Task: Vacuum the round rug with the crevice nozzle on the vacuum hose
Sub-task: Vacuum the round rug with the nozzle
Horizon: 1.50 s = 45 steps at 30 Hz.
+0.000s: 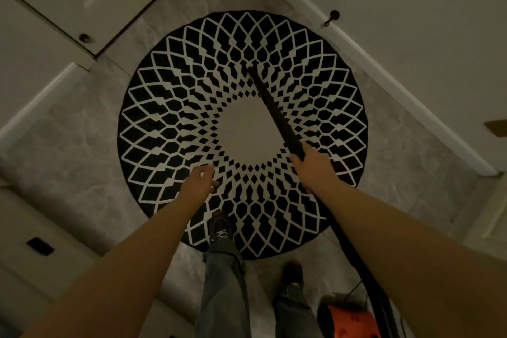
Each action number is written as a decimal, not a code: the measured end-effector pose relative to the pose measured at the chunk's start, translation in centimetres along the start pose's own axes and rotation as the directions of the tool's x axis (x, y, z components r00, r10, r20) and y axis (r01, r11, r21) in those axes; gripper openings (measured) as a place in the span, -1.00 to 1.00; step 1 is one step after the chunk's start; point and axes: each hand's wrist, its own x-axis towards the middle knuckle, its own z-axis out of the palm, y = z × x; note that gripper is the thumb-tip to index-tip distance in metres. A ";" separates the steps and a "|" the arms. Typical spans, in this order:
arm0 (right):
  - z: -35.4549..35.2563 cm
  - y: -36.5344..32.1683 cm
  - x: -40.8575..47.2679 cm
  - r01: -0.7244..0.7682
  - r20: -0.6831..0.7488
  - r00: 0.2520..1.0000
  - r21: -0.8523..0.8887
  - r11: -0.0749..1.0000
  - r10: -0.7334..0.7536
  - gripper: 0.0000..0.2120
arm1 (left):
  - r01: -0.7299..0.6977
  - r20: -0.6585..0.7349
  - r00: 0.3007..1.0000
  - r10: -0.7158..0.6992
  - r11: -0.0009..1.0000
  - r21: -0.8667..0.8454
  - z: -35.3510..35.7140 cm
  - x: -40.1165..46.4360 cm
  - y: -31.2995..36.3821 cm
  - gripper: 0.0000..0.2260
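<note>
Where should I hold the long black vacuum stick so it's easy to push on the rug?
Grip the crevice nozzle at its near end, from above, as the right hand does. It slants down to the round rug, so its tip stays free.

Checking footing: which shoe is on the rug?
The left shoe, planted on the round rug at its near edge; the right shoe stands behind it on bare floor.
</note>
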 end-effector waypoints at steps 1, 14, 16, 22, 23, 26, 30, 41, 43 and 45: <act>-0.6 0.4 -0.1 -0.005 0.001 1.000 0.012 1.000 0.005 -0.55 | -0.036 0.035 0.999 0.035 0.998 0.041 0.5 -0.4 0.2 -0.59; -9.2 6.0 4.8 -0.381 -0.115 0.913 0.103 0.919 0.391 -0.59 | 0.014 0.018 1.000 -0.014 1.000 -0.005 -1.8 1.8 -0.9 -0.60; -8.7 4.3 4.9 -0.346 -0.118 0.928 0.074 0.935 0.353 -0.58 | 0.025 0.011 1.000 -0.025 1.000 -0.014 -2.4 2.2 -0.9 -0.59; -1.7 -6.4 3.4 -0.091 0.007 0.996 0.228 0.969 0.092 -0.58 | 0.029 -0.007 1.000 -0.029 1.000 0.002 -4.7 2.5 -0.3 -0.57; 0.1 -7.9 2.7 -0.015 0.042 0.999 0.207 0.978 0.007 -0.58 | 0.030 -0.008 1.000 -0.029 1.000 0.008 -5.1 2.4 -0.2 -0.57; 5.1 -10.8 -0.2 0.146 0.170 0.971 0.142 0.979 -0.170 -0.60 | 0.029 -0.035 0.999 -0.028 0.999 0.023 -6.1 1.8 0.1 -0.60; 8.7 -10.9 -3.7 0.275 0.331 0.906 0.016 0.961 -0.265 -0.55 | 0.058 -0.109 0.993 -0.051 0.996 0.061 -7.4 0.7 -0.3 -0.60; 7.0 -2.5 -8.5 0.157 0.347 0.920 0.096 0.983 -0.181 -0.50 | 0.016 -0.127 0.992 0.000 0.992 0.124 -5.9 -4.1 -3.2 -0.69; 7.4 -0.6 -10.0 0.183 0.419 0.890 0.037 0.982 -0.182 -0.50 | -0.044 -0.083 0.995 0.063 0.975 0.216 -4.6 -5.5 -3.9 -0.71; 7.3 1.6 -11.1 0.249 0.453 0.871 -0.071 0.966 -0.191 -0.48 | -0.062 -0.075 0.994 0.083 0.968 0.242 -3.6 -6.7 -4.8 -0.71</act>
